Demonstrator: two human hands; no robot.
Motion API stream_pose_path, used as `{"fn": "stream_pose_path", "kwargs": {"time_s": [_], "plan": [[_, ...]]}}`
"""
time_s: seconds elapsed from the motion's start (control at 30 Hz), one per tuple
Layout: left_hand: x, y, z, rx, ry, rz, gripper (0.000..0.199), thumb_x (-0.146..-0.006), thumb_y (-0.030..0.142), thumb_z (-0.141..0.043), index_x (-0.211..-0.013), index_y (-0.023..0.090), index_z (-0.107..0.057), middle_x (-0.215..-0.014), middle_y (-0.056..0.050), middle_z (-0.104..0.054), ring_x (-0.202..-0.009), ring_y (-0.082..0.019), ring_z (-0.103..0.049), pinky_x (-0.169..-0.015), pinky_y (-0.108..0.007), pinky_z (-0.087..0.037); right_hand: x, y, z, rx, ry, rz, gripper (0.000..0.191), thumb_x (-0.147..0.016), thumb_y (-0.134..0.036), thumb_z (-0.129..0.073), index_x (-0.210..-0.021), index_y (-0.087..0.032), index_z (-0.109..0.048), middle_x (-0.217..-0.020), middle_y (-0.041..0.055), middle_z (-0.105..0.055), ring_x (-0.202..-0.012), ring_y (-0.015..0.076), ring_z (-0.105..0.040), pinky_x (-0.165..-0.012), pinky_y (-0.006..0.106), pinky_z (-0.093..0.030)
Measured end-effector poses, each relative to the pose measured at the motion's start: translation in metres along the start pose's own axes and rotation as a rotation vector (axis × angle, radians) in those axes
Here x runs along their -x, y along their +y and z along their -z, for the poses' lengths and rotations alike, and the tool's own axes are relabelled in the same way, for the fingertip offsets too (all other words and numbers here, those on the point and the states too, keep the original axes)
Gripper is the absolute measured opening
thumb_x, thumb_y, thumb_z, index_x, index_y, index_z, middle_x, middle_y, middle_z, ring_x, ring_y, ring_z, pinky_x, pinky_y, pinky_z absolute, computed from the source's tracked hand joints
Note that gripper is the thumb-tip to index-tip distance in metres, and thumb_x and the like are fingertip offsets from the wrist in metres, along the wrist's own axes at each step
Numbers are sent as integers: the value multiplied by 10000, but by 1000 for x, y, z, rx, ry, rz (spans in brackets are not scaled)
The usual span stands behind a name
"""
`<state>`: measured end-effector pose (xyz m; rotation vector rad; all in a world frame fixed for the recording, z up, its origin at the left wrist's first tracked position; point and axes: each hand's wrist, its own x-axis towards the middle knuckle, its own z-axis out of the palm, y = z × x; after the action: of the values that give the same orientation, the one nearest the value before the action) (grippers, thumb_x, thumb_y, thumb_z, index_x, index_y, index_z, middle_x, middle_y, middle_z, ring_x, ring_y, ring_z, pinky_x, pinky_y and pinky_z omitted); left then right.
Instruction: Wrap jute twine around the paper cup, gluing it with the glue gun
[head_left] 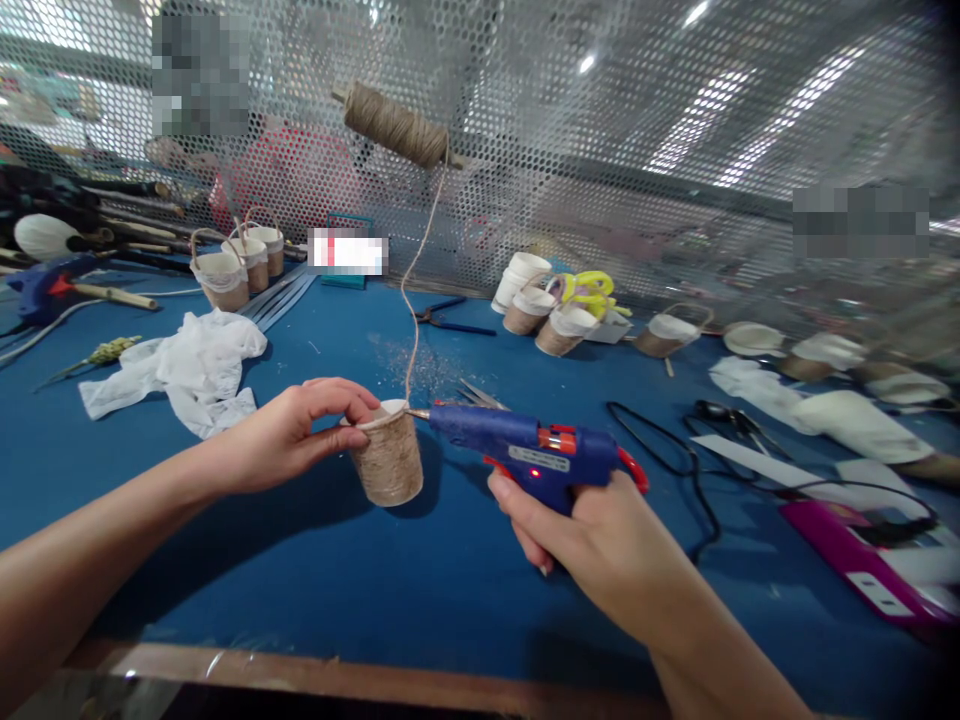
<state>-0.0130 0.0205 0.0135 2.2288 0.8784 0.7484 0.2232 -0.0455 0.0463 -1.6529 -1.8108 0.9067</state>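
Note:
My left hand (289,435) pinches the rim of a small paper cup (388,458) wrapped in jute twine, held just above the blue table (315,580). My right hand (592,540) grips a blue hot glue gun (525,450) with a red trigger; its nozzle touches the cup's rim on the right side. A strand of twine (420,270) runs from the cup up to a twine spool (394,125) hanging on the perforated metal screen.
White cloth (187,365) lies at the left. Finished twine cups with handles (232,265) stand at the back left, more cups (555,320) at the back centre. Pliers (450,318), scissors (727,420), a black cord (675,450), a pink case (862,560) and another glue gun (45,285) lie around. A person sits behind the screen.

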Motion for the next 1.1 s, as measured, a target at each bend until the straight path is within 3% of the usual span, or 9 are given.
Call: {"fn": "stream_pose_path", "kwargs": {"time_s": [0.77, 1.1], "plan": [[0, 0, -1, 6, 7, -2, 142, -852, 223, -476, -783, 138, -566, -1040, -116, -650, -938, -168, -606, -838, -297, -463, 4, -3, -5, -15, 4, -26, 385, -812, -323, -490, -453, -221, -394, -378, -42, -434, -370, 92, -434, -436, 215, -446], [-1, 0, -1, 3, 6, -2, 153, -851, 228, -476, -787, 132, -578, -1034, -117, -654, -947, -170, -607, -848, -307, -465, 8, -11, -9, 13, 41, -119, 373, -783, -276, -518, -433, -217, -404, -383, -47, -442, -378, 77, -444, -448, 190, -433]]}}
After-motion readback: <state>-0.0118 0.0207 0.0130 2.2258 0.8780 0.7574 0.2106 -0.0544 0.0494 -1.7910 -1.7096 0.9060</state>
